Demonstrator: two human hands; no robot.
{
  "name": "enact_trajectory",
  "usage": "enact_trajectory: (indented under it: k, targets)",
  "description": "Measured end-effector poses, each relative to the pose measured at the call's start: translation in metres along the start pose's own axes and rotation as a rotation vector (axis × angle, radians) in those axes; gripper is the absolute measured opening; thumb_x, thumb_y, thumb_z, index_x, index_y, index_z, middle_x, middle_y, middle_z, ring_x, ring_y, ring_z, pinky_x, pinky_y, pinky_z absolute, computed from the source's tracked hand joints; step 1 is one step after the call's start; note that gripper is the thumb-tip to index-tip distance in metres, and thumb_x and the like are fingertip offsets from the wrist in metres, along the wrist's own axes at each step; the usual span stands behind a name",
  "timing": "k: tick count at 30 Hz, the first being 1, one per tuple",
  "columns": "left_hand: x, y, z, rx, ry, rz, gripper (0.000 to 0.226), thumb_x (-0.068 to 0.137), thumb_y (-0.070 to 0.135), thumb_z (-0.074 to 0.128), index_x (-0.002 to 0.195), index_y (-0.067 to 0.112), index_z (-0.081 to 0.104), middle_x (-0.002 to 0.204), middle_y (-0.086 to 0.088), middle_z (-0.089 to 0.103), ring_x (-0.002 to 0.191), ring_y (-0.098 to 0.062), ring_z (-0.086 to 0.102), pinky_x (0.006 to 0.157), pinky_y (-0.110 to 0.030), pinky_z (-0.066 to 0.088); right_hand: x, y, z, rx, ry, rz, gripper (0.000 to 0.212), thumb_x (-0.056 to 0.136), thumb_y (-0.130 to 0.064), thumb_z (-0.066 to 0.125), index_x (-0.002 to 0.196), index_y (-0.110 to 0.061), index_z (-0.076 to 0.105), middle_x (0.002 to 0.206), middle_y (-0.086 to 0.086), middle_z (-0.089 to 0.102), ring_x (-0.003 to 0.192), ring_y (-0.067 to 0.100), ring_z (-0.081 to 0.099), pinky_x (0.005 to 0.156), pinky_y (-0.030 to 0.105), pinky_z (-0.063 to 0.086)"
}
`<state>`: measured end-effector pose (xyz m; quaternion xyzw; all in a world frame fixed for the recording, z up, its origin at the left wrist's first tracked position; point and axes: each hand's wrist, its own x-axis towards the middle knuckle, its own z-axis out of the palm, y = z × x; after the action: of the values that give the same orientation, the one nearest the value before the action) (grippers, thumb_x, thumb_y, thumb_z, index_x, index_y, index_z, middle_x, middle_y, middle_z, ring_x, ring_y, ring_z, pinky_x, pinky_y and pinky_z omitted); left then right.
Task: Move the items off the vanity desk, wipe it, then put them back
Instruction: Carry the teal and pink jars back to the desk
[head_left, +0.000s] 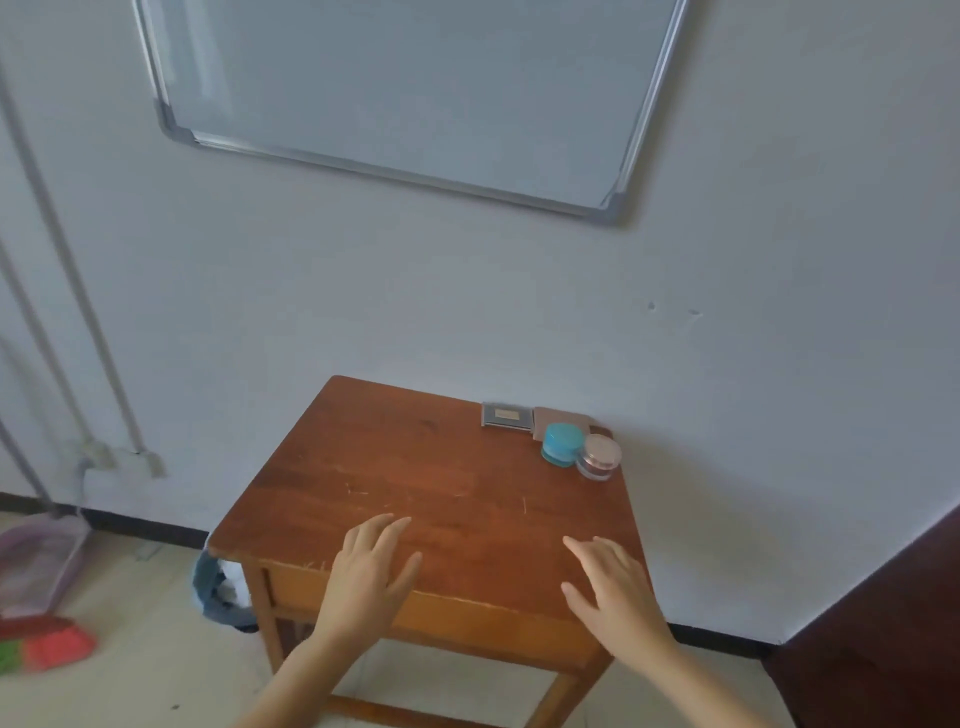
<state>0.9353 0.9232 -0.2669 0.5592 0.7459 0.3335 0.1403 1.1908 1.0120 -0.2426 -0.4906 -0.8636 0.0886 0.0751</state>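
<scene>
The left hand (371, 566) and right hand (613, 582) were spread, empty. The teal jar (562, 441), beyond the right hand, probably wanted a top-down grip first.

Desk (415, 467): top reddish-brown wood with darker grain streaks and a few pale scratch marks; front panel lighter, orange-brown.
Teal jar (562, 442): teal all over, plain.
Pink-lidded jar (598, 457): dull rose metallic lid, clear body with a dark pinkish band.
Square case (506, 415): grey border, tan-gold patch in the centre.
Flat card (563, 417): matt tan-brown, plain.
Whiteboard (405, 78): pale grey-white, silver frame, grey corner caps.
Wall (779, 312): off-white with a bluish cast, two small dark marks.
Skirting (145, 532): black.
Floor (130, 675): cream.
Broom (47, 647): red bristles, with green at the left.
Dustpan (41, 566): translucent lilac-pink.
Bag (218, 597): grey-blue.
Panel (883, 649) at lower right: very dark brown.
</scene>
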Motion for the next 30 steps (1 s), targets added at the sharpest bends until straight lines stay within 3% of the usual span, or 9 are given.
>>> enact_trajectory:
  k: [2,6,9,15,20,23,25,27,30]
  targets:
    - [0.022,0.000,0.004,0.032,0.011,-0.005,0.077,0.075,0.065,0.020,0.134,0.021,0.041,0.140,0.002,0.037,0.132,-0.016,0.027,0.106,-0.032,0.027,0.033,0.013,0.002,-0.004,0.009,-0.021,0.052,0.095,-0.041,0.041,0.143,-0.027,0.025,0.146,-0.008,0.032,0.139,0.011,0.020,0.113,0.027,0.017]
    - [0.073,0.002,0.014,0.069,0.053,-0.055,0.068,0.079,0.062,0.031,0.132,0.021,0.044,0.138,0.002,0.040,0.130,-0.015,0.029,0.105,-0.032,0.029,0.097,0.038,0.010,0.012,0.027,-0.068,0.052,0.095,-0.039,0.042,0.142,-0.023,0.027,0.142,-0.006,0.037,0.136,0.012,0.026,0.112,0.027,0.020]
    - [0.113,0.012,0.029,0.102,0.049,-0.075,0.048,0.091,0.042,0.046,0.134,0.022,0.040,0.141,0.003,0.037,0.132,-0.013,0.026,0.107,-0.033,0.028,0.137,0.059,0.020,0.071,0.035,-0.083,0.052,0.095,-0.039,0.043,0.142,-0.023,0.028,0.140,-0.006,0.040,0.132,0.011,0.032,0.109,0.027,0.024]
    - [0.156,0.030,0.082,0.135,-0.020,-0.147,0.045,0.093,0.035,0.045,0.136,0.023,0.038,0.141,0.005,0.036,0.132,-0.012,0.025,0.108,-0.028,0.025,0.195,0.100,0.034,0.137,0.044,-0.130,0.049,0.092,-0.036,0.049,0.137,-0.019,0.038,0.132,-0.001,0.047,0.123,0.016,0.041,0.104,0.029,0.032]
    - [0.172,0.026,0.114,0.203,-0.127,-0.189,0.046,0.094,0.036,0.043,0.137,0.023,0.036,0.142,0.005,0.034,0.133,-0.012,0.024,0.108,-0.027,0.025,0.226,0.125,0.042,0.145,0.156,-0.139,0.037,0.079,-0.025,0.069,0.112,-0.008,0.061,0.104,0.011,0.065,0.094,0.031,0.062,0.077,0.042,0.051]
    - [0.195,0.026,0.122,0.244,-0.168,-0.206,0.046,0.094,0.036,0.042,0.138,0.024,0.034,0.142,0.005,0.034,0.133,-0.014,0.024,0.108,-0.029,0.025,0.249,0.137,0.035,0.157,0.176,-0.106,0.036,0.079,-0.035,0.051,0.099,-0.009,0.067,0.093,0.008,0.068,0.083,0.029,0.066,0.067,0.039,0.054]
    - [0.214,0.028,0.126,0.260,-0.178,-0.201,0.046,0.094,0.036,0.042,0.138,0.024,0.034,0.142,0.005,0.034,0.132,-0.014,0.025,0.107,-0.029,0.026,0.270,0.148,0.025,0.163,0.186,-0.059,0.036,0.084,-0.032,0.046,0.103,-0.011,0.067,0.099,0.007,0.067,0.093,0.030,0.063,0.077,0.039,0.051]
    - [0.233,0.033,0.133,0.261,-0.192,-0.192,0.045,0.094,0.035,0.041,0.138,0.024,0.034,0.143,0.005,0.034,0.133,-0.014,0.025,0.108,-0.030,0.026,0.296,0.165,0.015,0.198,0.092,0.035,0.031,0.091,-0.025,0.048,0.117,-0.014,0.060,0.116,0.007,0.060,0.110,0.028,0.053,0.090,0.036,0.042]
    - [0.258,0.036,0.142,0.265,-0.219,-0.169,0.046,0.094,0.034,0.041,0.138,0.024,0.032,0.144,0.005,0.032,0.134,-0.015,0.024,0.109,-0.031,0.024,0.329,0.186,0.008,0.170,-0.105,0.067,0.034,0.092,-0.024,0.048,0.125,-0.018,0.053,0.126,0.006,0.053,0.115,0.022,0.049,0.093,0.033,0.040]
